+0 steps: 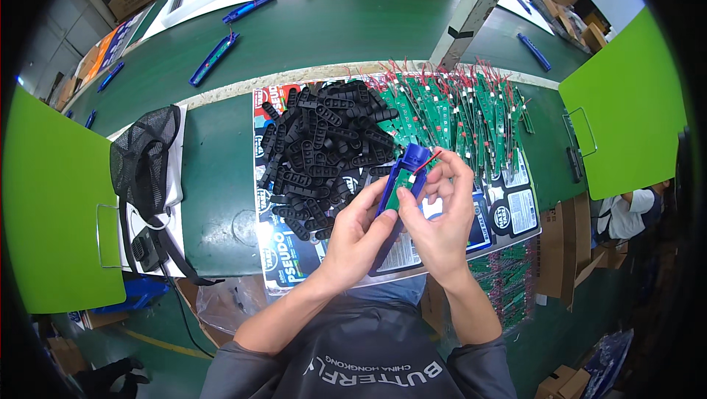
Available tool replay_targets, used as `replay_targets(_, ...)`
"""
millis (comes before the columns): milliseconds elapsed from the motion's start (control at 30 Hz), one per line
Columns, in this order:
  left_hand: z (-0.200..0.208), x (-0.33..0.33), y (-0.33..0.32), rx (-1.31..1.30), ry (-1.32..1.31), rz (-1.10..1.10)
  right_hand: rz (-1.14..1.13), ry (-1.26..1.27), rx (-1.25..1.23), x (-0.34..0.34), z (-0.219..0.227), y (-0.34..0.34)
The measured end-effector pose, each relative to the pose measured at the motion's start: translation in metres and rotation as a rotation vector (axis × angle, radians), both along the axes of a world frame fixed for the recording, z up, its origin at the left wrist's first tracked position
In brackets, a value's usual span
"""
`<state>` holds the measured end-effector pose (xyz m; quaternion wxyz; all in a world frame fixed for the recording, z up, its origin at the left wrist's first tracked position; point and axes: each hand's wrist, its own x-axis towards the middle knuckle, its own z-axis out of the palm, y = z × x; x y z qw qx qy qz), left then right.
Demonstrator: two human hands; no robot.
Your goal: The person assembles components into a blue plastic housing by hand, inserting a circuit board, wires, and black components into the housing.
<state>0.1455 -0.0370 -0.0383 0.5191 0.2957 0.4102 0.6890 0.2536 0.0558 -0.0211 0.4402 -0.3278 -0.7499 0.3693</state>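
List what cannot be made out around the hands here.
In the head view:
Part of the green board: under the right hand's thumb.
Side of the blue housing: covered by the left hand.
Bottom of the black pile: buried by upper pieces.
The board's details: too small.

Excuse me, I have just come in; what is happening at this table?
A person is handling an open blue casing. The left hand holds it, and the right hand has its thumb on the green circuit board lying inside. A red wire shows near the right fingers. Beyond lie a pile of black parts and, to its right, many more green boards.
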Motion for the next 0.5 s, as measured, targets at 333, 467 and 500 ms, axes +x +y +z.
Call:
replay_targets(333,-0.007,-0.001,-0.006,-0.043,0.120,0.058,0.082,0.077,-0.159,-0.002,-0.005,-0.001)
replay_targets(467,0.012,-0.027,-0.008,-0.014,0.128,0.197,0.174,0.136,-0.172,0.003,-0.006,0.013)
replay_targets(500,0.015,-0.039,-0.010,-0.005,0.110,0.257,0.160,0.104,-0.157,0.003,-0.007,0.016)
